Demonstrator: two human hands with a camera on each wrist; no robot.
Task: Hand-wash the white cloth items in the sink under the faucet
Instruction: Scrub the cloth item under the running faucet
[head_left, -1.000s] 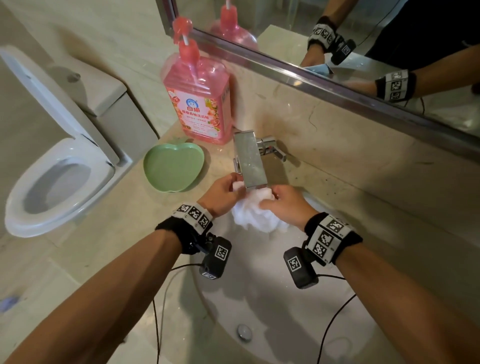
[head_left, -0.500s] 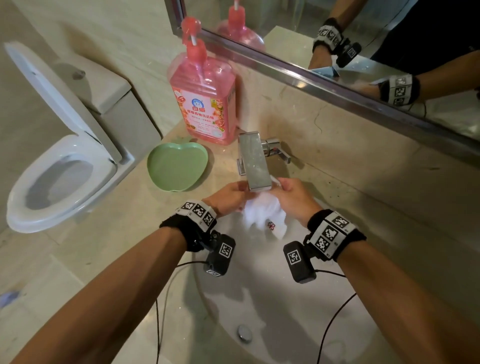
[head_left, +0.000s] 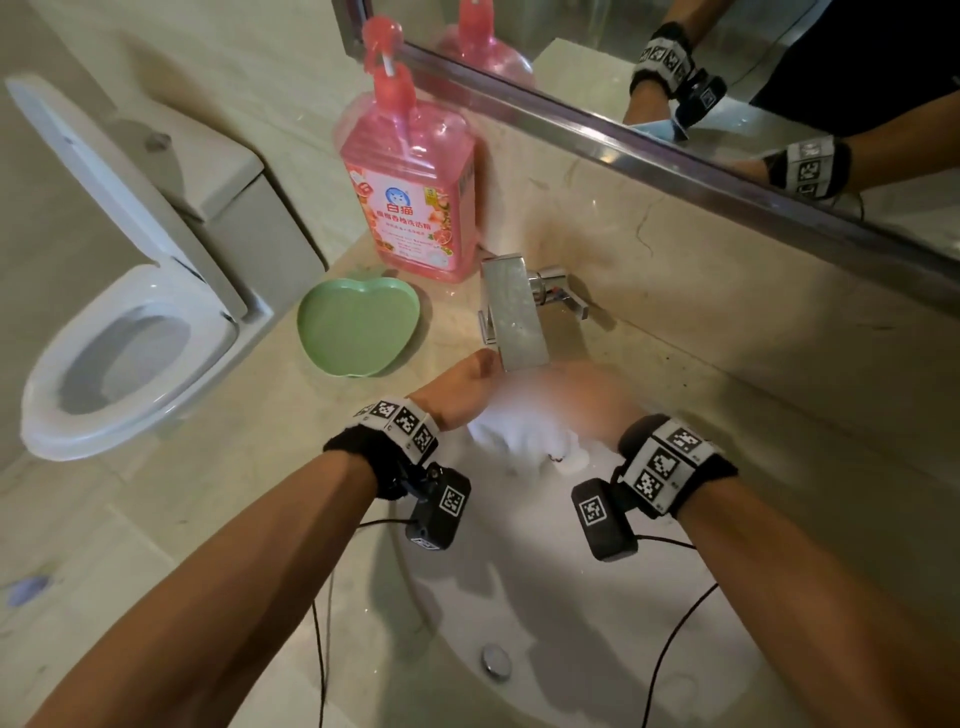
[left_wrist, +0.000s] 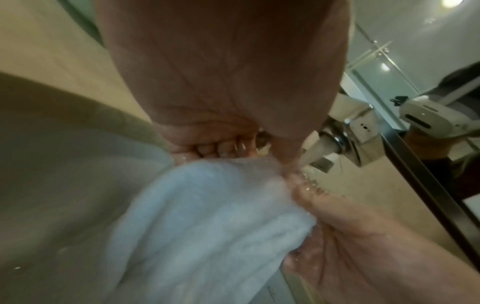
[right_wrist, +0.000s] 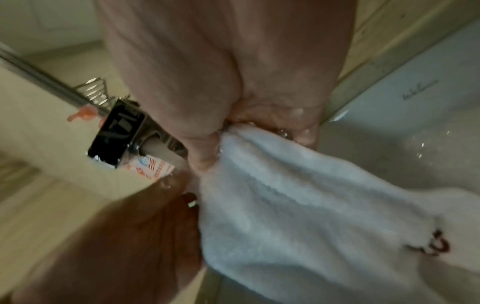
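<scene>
A wet white cloth (head_left: 524, 441) with a small dark red mark hangs over the sink (head_left: 571, 649), just below the steel faucet (head_left: 511, 317). My left hand (head_left: 462, 389) grips its left side and my right hand (head_left: 587, 400), blurred by motion, grips its right side. In the left wrist view my curled fingers (left_wrist: 221, 148) bunch the white cloth (left_wrist: 202, 226) against the right hand (left_wrist: 350, 236). The right wrist view shows my thumb and fingers pinching the gathered top of the cloth (right_wrist: 298, 195), with the red mark (right_wrist: 431, 244) near its lower corner.
A pink soap pump bottle (head_left: 410, 192) stands left of the faucet, with a green apple-shaped dish (head_left: 358, 325) in front of it. An open toilet (head_left: 124, 332) is at far left. A mirror (head_left: 675, 78) runs behind. The drain plug (head_left: 496, 661) sits low in the basin.
Both hands have kept rubbing the cloth under the faucet; the cloth hangs lower and more spread than one second ago, and the right hand is now blurred by quick motion.
</scene>
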